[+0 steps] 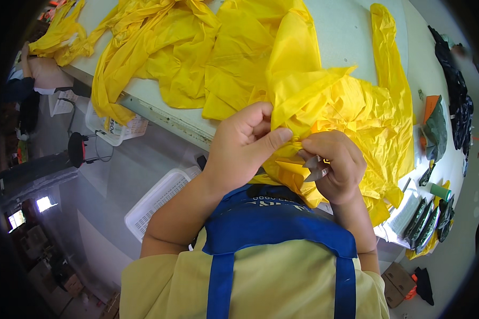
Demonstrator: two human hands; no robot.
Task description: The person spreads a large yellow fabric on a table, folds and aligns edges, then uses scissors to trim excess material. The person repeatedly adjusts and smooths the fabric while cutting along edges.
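Observation:
A crumpled, shiny yellow garment (356, 106) lies over the near edge of the table, with a long sleeve-like piece reaching away at the right. My left hand (245, 146) pinches a fold of it between thumb and fingers. Close beside, my right hand (338, 162) is closed round small metal thread snips (316, 169), their blades pointing toward my left. The fingertips of that hand also touch the yellow cloth, and the exact spot between both hands is partly hidden by the fingers.
More yellow garments (181, 58) are heaped across the pale table (346, 32). White plastic baskets (157, 199) stand below its edge at left. At far left a person (45, 74) handles yellow cloth. Dark folded packs (423, 223) and a green roll (439, 191) lie at right.

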